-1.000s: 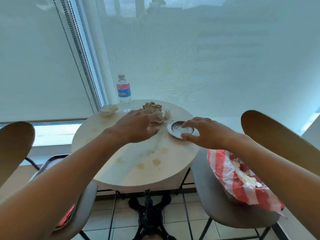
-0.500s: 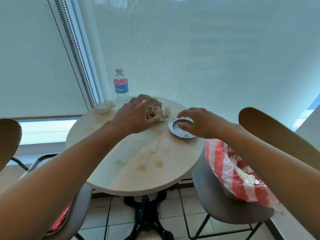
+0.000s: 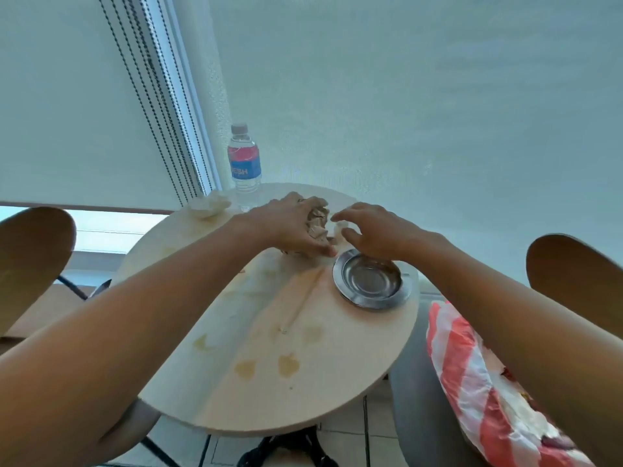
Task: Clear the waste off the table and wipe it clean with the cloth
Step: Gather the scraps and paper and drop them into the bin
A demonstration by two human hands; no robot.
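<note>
Table (image 3: pixel 337 392) round, pale, stained with yellowish spots and long smear. Left hand (image 3: pixel 293 227) at far side, fingers curled around crumpled brown paper waste (image 3: pixel 317 224), gripping it on table. Right hand (image 3: pixel 371 230) just beside, fingers spread and half open, reaching toward same waste, holding nothing visible. Metal dish (image 3: pixel 371 281) near table's right edge, under right wrist. Crumpled white cloth (image 3: pixel 207 207) at far left rim. Water bottle (image 3: pixel 244 163) upright beside it. Red-and-white striped bag (image 3: pixel 472 372) on chair at right.
</note>
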